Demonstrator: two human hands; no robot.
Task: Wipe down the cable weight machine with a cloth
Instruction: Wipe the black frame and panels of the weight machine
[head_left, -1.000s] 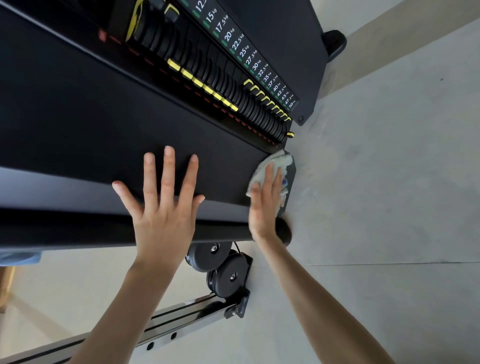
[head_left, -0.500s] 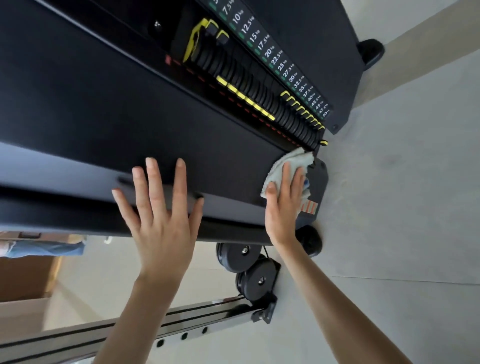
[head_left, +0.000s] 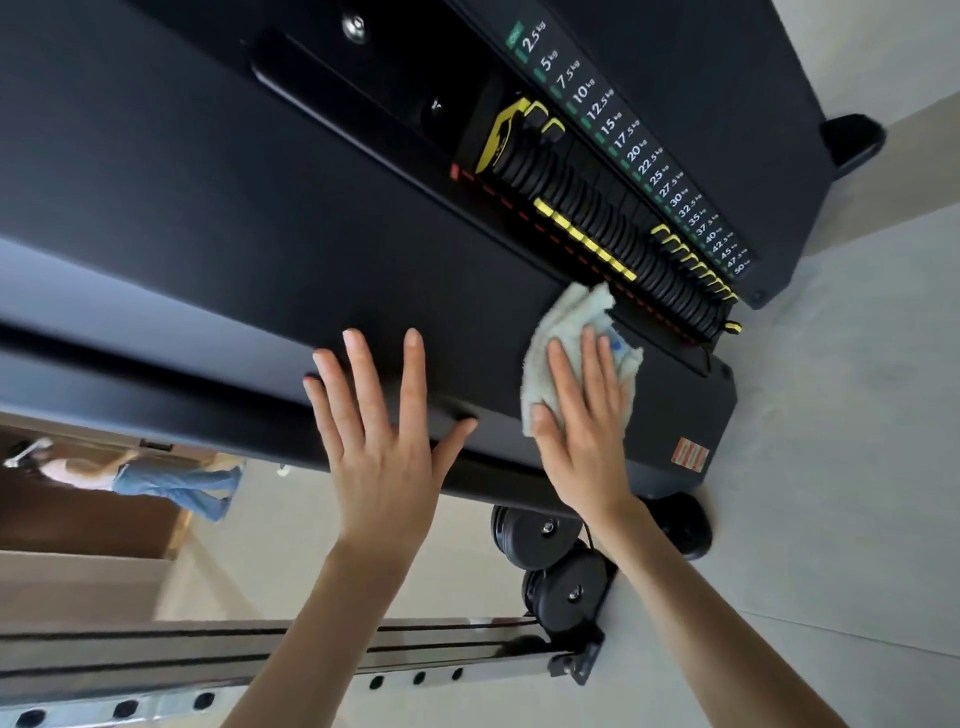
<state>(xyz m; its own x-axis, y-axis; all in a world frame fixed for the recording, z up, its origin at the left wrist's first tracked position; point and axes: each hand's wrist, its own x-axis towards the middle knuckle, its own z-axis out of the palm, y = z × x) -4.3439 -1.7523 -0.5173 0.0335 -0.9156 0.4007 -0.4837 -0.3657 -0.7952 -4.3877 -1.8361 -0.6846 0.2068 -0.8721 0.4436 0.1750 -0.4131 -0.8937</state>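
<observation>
the right hand (head_left: 584, 421), fingers flat, presses the pale cloth (head_left: 569, 317) on the black side panel (head_left: 260, 234) just beside the weight stack (head_left: 602, 223), where a loose corner could catch on the yellow tabs (head_left: 586, 240) if it slides closer.

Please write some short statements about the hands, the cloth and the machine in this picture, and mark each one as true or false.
1. The right hand presses the cloth against the machine with straight fingers. True.
2. The left hand grips a spray bottle. False: its fingers are straight and spread against the machine, and it holds nothing.
3. The weight scale ends at 50 kg. True.
4. The cloth is dark red. False: it is pale, nearly white.
5. Two black pulleys show near the right wrist. True.
</observation>
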